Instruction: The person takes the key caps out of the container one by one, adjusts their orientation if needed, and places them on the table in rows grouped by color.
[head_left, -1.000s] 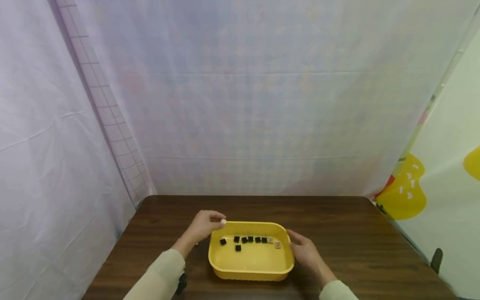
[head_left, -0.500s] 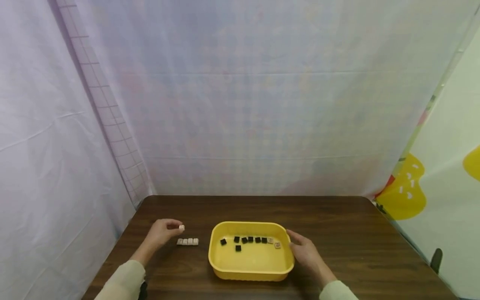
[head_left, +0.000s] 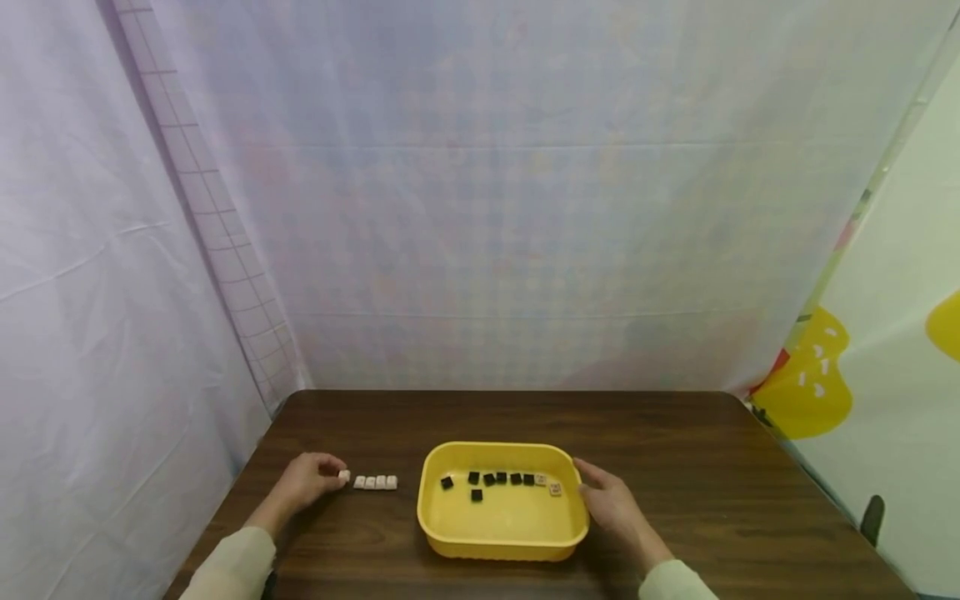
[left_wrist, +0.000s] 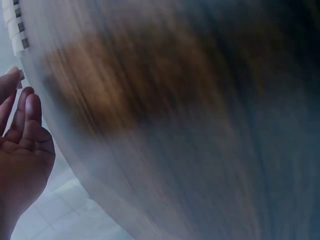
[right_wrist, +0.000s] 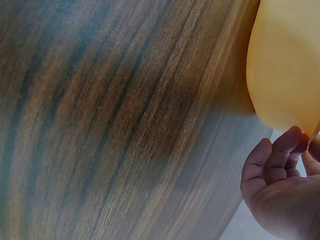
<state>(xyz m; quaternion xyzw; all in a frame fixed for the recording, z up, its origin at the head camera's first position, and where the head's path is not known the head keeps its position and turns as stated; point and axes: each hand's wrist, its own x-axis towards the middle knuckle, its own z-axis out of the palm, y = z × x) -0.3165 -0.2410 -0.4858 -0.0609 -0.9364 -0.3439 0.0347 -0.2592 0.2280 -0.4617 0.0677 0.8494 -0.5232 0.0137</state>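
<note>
My left hand (head_left: 306, 482) pinches a small white tile (head_left: 344, 475) between thumb and fingers, low over the table at the left end of a row of several similar white tiles (head_left: 381, 482). In the left wrist view, the row tiles (left_wrist: 19, 44) show dark patches on one side, and the held tile (left_wrist: 21, 76) is mostly hidden by the fingertips. My right hand (head_left: 613, 502) grips the right rim of a yellow plastic tub (head_left: 502, 552). From the right wrist, thumb and fingers meet at the tub's edge (right_wrist: 285, 65).
Inside the tub lie several black-backed tiles (head_left: 501, 477), plus two pale tiles with printed faces (head_left: 555, 490) toward its right side. A dark wood-grain table (head_left: 675, 433) carries everything. Pale curtains (head_left: 495, 250) hang behind and beside it.
My left hand has carried the white tile from above the tub's back left corner leftward, then down to the row's left end. The right hand stays on the tub.
</note>
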